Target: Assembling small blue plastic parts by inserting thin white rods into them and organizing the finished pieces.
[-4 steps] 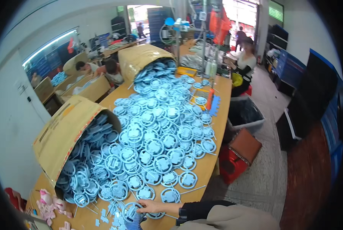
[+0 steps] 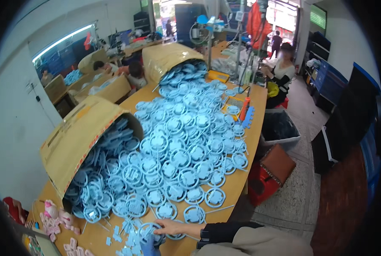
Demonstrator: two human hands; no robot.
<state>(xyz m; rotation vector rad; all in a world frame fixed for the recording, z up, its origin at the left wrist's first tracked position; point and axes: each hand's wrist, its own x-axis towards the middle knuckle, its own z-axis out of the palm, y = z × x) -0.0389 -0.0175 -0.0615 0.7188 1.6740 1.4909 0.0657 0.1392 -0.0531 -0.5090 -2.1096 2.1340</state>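
Observation:
At the near edge of the table, my right hand [image 2: 168, 227], bare, grips the rim of a light blue round plastic part [image 2: 147, 233]. That part is a ring with a piece across its middle. My left hand [image 2: 151, 248], in a blue glove, holds the same part from below; its fingers are partly hidden. Small flat blue pieces [image 2: 117, 234] lie scattered to the left of the hands. Beyond them spreads a large heap of similar round blue parts [image 2: 179, 158], some with thin sticks.
An open carton [image 2: 73, 134] on the left and another [image 2: 169, 53] at the back spill parts onto the table. Pink figures [image 2: 54, 222] lie front left. An orange-handled tool [image 2: 244, 109] lies far right. A bin [image 2: 280, 138] and red stool [image 2: 260, 183] stand beside the table; other people sit farther off.
The view has swung slightly left, so the far table, cartons and people appear farther right. Both hands stay on the round part, with little visible movement.

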